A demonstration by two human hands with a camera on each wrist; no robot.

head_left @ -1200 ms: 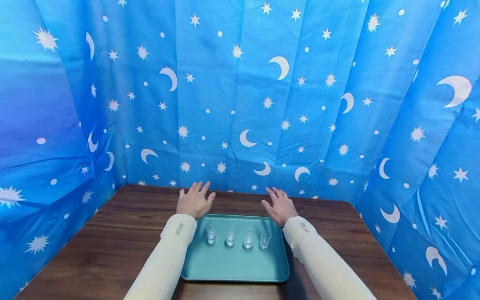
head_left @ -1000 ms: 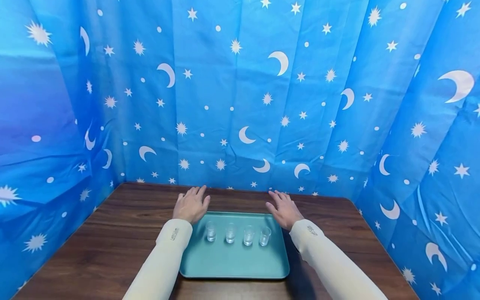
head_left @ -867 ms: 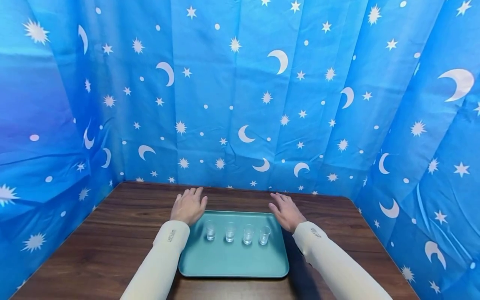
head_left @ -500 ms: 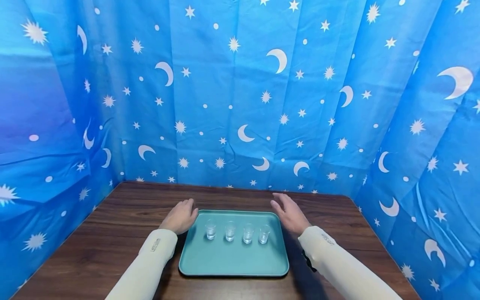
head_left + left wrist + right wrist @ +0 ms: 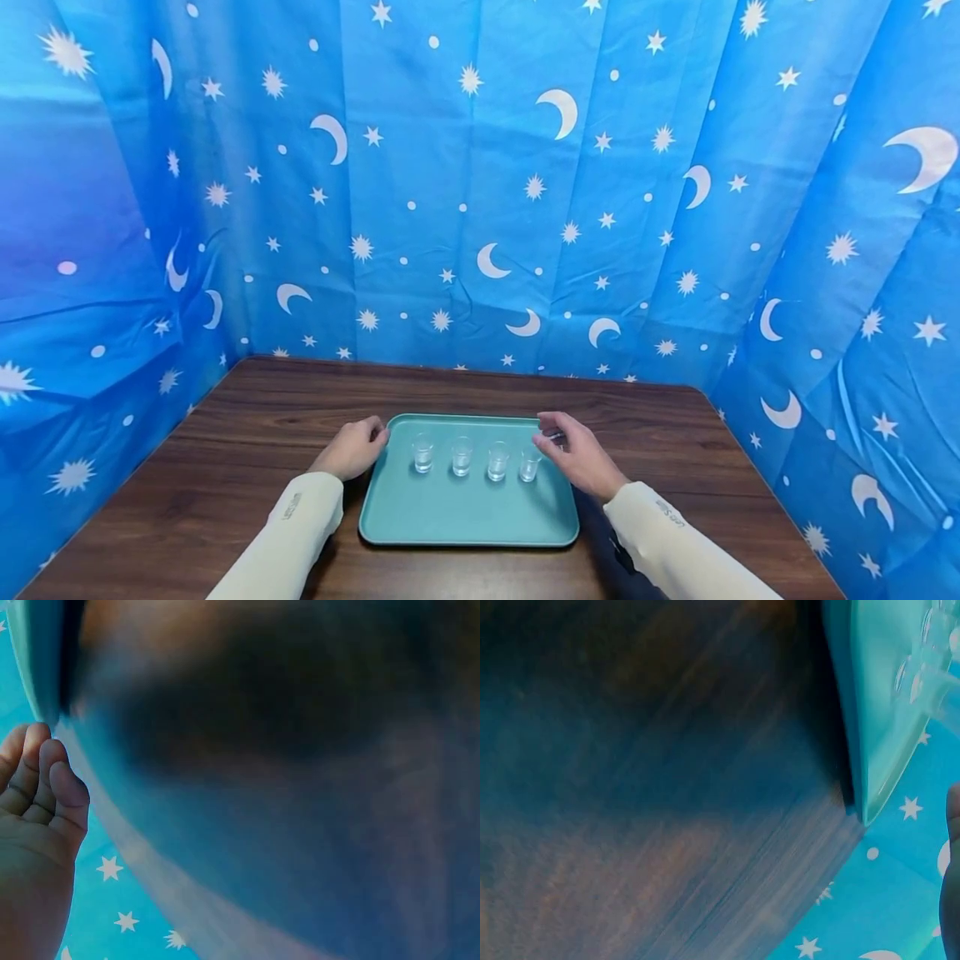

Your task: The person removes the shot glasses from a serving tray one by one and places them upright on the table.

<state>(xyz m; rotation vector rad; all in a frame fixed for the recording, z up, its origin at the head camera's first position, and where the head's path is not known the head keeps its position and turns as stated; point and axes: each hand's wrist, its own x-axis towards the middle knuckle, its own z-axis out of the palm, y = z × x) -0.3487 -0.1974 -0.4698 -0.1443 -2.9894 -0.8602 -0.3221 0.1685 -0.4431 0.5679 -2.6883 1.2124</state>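
On a green tray (image 5: 465, 521) stands a row of several small clear cups, each with what looks like clear liquid low inside. My right hand (image 5: 581, 458) is beside the rightmost cup (image 5: 528, 471), thumb and fingers bent about its upper part; whether they touch it is hidden. At the tray's left rim, my left hand (image 5: 352, 447) has loosely bent fingers, with the fingertips at the edge. In the left wrist view those fingers (image 5: 69, 787) show below the tray's corner. The right wrist view catches only a sliver of the right hand.
Two middle cups (image 5: 461, 458) (image 5: 497, 462) and the left cup (image 5: 422, 454) stand apart from one another. A brown wooden table (image 5: 225, 467) carries the tray. Blue curtains (image 5: 480, 250) with moons and stars hang behind and on both sides.
The left hand has come back from beyond the tray to its left rim, its fingers now bent. The right hand has moved from the far right corner to the rightmost cup. The cups keep their places.
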